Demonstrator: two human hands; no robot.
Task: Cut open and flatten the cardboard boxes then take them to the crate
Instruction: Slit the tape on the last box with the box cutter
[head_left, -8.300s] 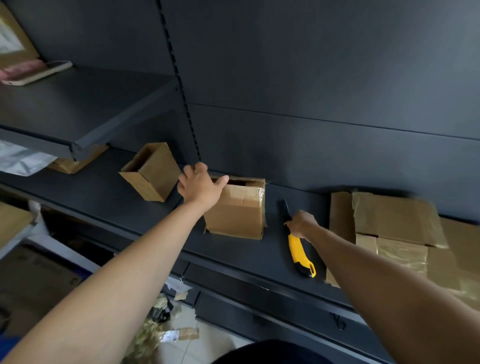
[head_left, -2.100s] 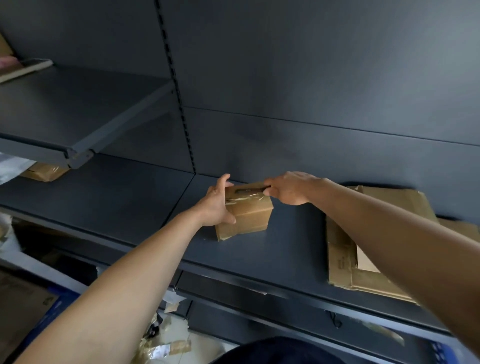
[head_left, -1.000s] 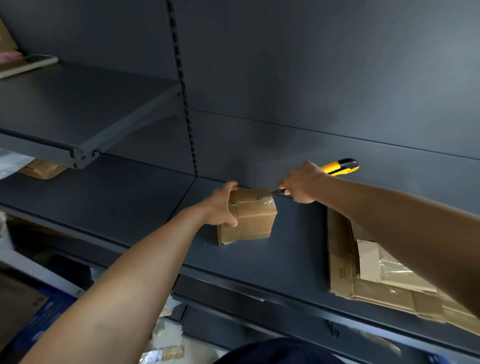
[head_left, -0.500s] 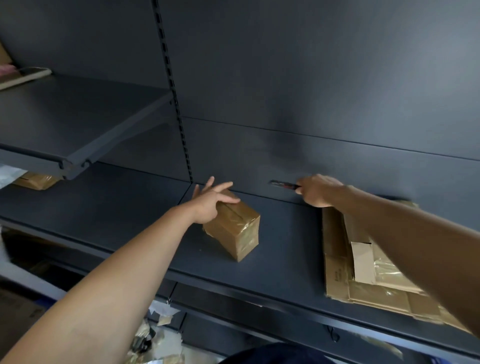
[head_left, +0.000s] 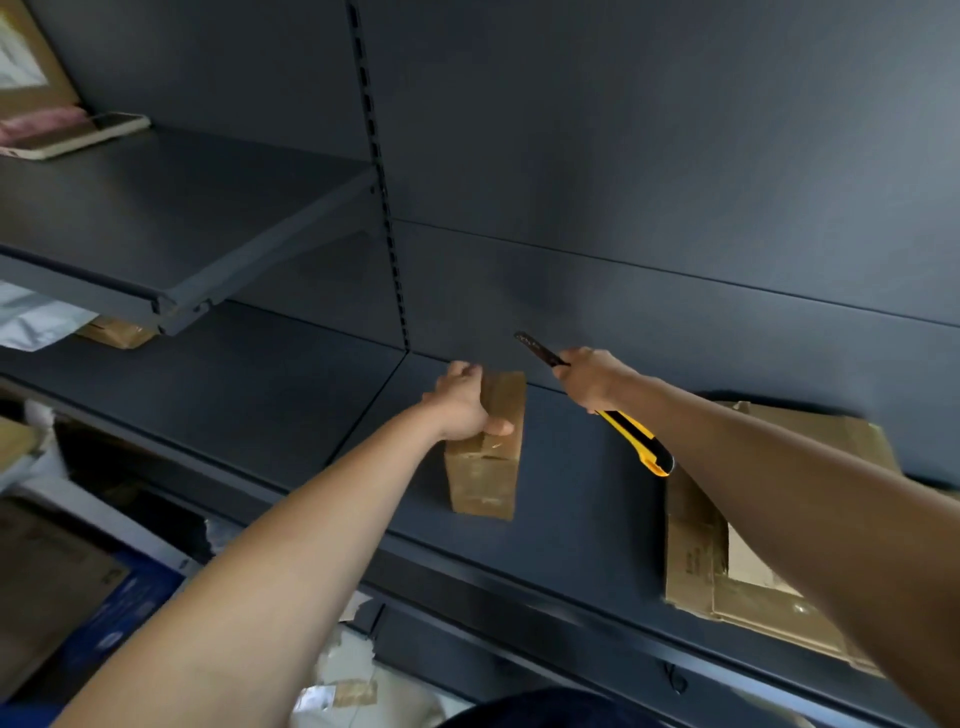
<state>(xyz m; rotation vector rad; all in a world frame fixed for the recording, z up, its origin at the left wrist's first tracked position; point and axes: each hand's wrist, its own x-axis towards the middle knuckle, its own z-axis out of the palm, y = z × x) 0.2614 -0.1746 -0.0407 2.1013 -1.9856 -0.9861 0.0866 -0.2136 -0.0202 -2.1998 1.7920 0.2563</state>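
Observation:
A small taped cardboard box (head_left: 485, 467) lies lengthwise on the dark shelf (head_left: 270, 415), one end toward me. My left hand (head_left: 462, 402) grips its far top, thumb over the near edge. My right hand (head_left: 592, 376) holds a yellow and black utility knife (head_left: 636, 441), its blade pointing up and left, clear of the box. To the right, partly under my right arm, lies a stack of flattened cardboard (head_left: 727, 566).
An upper shelf (head_left: 156, 218) at the left carries a phone (head_left: 78, 136) and a pink item. Under it sit another small box (head_left: 117, 331) and a white plastic bag (head_left: 31, 322). Cardboard and tape scraps lie on the floor below.
My left hand turned the box so it lies lengthwise and now grips its top. My right hand drew the knife off the box and raised its blade up and left.

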